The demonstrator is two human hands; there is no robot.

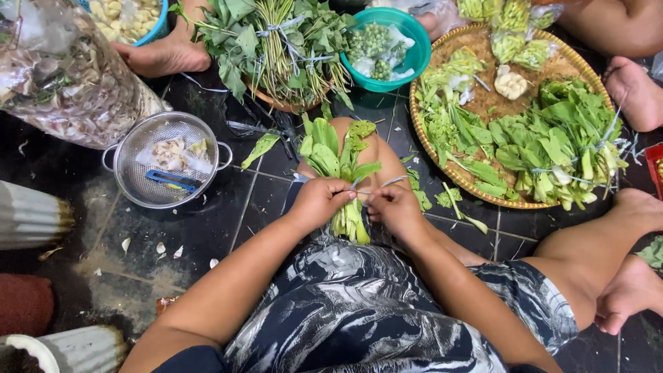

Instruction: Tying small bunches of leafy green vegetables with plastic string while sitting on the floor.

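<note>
A bunch of green leafy stalks with pale stems (pixel 343 173) is gripped by the left hand (pixel 319 202), its fingers curled tight around the stems where they lie over the person's bent knee. Just beside it, the right hand (pixel 396 208) is closed in a pinch on a thin pale blue tie string (pixel 376 185), which is stretched across to the bunch; the two hands are nearly touching. The leaves of the bunch are fanned out away from the person, the cut stem ends pointing back toward the lap.

Everything else is placed around that bunch. Beyond it and to its right, a round woven bamboo tray (pixel 476 100) is loaded with more tied greens. Straight beyond the bunch, a teal plastic bowl (pixel 413 59) is filled with small green pods in clear bags, and next to that a large tied bundle of long-stemmed leafy greens (pixel 276 41) is laid out. To the left of the bunch, a round metal mesh colander (pixel 166 160) is set on the dark tiled floor (pixel 228 214), with garlic peel and a small blue tool inside. Farther left, a big clear plastic bag of papery skins (pixel 65 76) is seen. Other people's bare feet are seen beyond the tray and to its right.
</note>
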